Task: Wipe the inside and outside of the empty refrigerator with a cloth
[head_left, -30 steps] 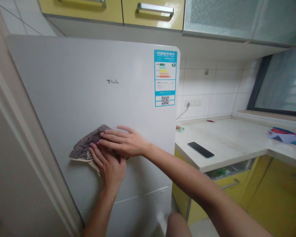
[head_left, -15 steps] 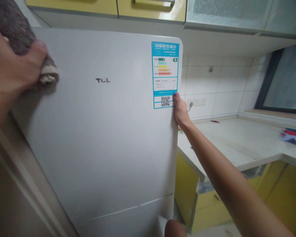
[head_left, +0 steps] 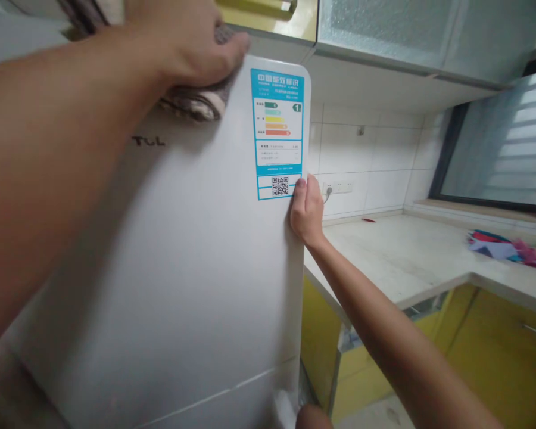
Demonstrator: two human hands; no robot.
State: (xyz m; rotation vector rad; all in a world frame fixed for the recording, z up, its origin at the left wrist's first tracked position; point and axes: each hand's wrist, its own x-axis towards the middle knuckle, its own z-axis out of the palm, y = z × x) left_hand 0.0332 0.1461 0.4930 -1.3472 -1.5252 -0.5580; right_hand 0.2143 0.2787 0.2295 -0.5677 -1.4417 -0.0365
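Note:
A white refrigerator door (head_left: 214, 238) with TCL lettering fills the middle of the head view. My left hand (head_left: 192, 44) grips a folded brown-grey cloth (head_left: 201, 102) and presses it against the upper part of the door. My left forearm covers much of the door's left side. On the right edge of the door, just below the blue-and-white energy label (head_left: 279, 134), my right hand (head_left: 307, 211) is closed around the edge, thumb on the front face.
Yellow and frosted-glass wall cabinets (head_left: 384, 36) hang above. To the right runs a white countertop (head_left: 384, 256) over yellow base cabinets (head_left: 509, 345), with colourful cloth-like items (head_left: 509, 247) on it. A wall socket (head_left: 338, 187) holds a plug. A dark-framed window (head_left: 495, 155) is at far right.
My left hand has moved right across the top of the door with the cloth, from the left side to near the label. My right hand still holds the edge; the view has turned slightly right.

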